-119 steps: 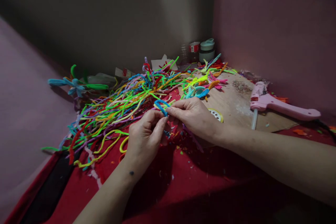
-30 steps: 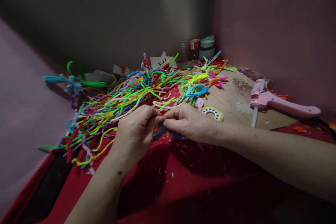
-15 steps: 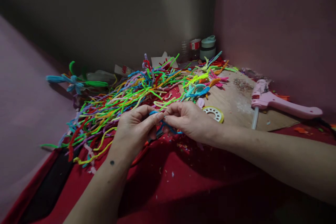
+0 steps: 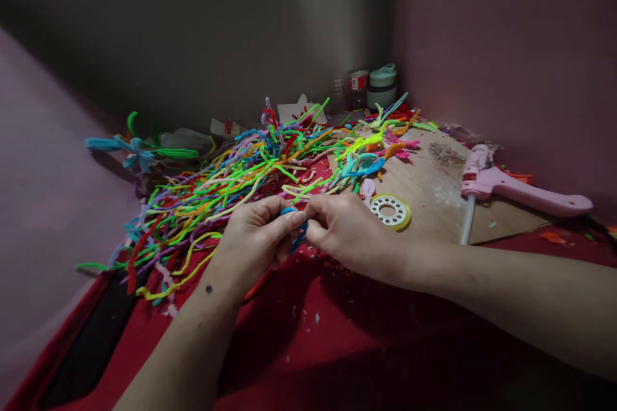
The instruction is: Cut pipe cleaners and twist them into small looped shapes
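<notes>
Between my hands is a blue pipe cleaner (image 4: pixel 299 239), bent and mostly covered by the fingers. My left hand (image 4: pixel 258 228) pinches it with the thumb against the bent index finger. Pressed up close on the other side, my right hand (image 4: pixel 349 231) has its thumb and index finger closed on the same blue piece. Behind the hands spreads a big tangled heap of pipe cleaners (image 4: pixel 231 186) in green, yellow, purple, orange and red. A roll of clear yellowish tape (image 4: pixel 400 221) lies just beyond the right wrist.
A pink glue gun (image 4: pixel 525 191) with a glue stick rests on a brown board (image 4: pixel 434 186) at the right. A blue and green pipe-cleaner flower (image 4: pixel 139 154) stands at the left. A teal-lidded container (image 4: pixel 382 87) is at the back. Scraps dot the red cloth (image 4: pixel 347 347).
My right hand has rolled over at the wrist, its fingers curling in more tightly. The blue piece shifts slightly, and its end below the right hand no longer shows. My left hand stays nearly in place.
</notes>
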{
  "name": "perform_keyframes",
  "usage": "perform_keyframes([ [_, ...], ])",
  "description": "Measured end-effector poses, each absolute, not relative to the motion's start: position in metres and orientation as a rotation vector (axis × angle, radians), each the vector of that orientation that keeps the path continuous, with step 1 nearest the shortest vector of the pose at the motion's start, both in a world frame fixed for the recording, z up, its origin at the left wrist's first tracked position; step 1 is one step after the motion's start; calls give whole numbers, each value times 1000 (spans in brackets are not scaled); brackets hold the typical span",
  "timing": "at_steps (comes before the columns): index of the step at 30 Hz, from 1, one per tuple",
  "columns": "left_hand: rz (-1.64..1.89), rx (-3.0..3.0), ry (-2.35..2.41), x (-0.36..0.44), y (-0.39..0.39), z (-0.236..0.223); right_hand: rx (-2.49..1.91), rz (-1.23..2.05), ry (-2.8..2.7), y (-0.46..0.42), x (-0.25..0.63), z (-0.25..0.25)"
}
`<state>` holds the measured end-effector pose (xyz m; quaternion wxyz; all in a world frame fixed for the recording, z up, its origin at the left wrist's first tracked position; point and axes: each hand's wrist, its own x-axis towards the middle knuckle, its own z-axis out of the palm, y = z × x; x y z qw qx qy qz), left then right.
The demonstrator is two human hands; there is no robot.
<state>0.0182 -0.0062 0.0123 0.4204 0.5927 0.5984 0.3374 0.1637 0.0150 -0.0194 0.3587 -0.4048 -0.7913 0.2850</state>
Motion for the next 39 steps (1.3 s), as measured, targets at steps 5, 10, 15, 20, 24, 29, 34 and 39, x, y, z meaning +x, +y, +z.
perform_keyframes([
  [5,842,1475,1484,9,-3,11,-961,939,-1990,19,165,-21],
  [10,869,1494,1352,1,4,8,-736,1736,-1676,28,168,-19],
  [15,1051,1464,1281,4,3,6,-795,1805,-1517,26,167,-17],
  [20,1002,1604,1372,6,0,9,-840,1703,-1570,25,166,-20],
  [24,906,1826,1529,8,-2,11,-971,1474,-1661,24,166,-21],
  [29,968,1651,1448,9,-1,10,-906,1521,-1608,23,166,-19],
  [34,893,1535,1317,7,0,11,-784,1764,-1555,26,168,-25],
  [39,871,1525,1299,6,-2,15,-639,2117,-1389,29,170,-24],
])
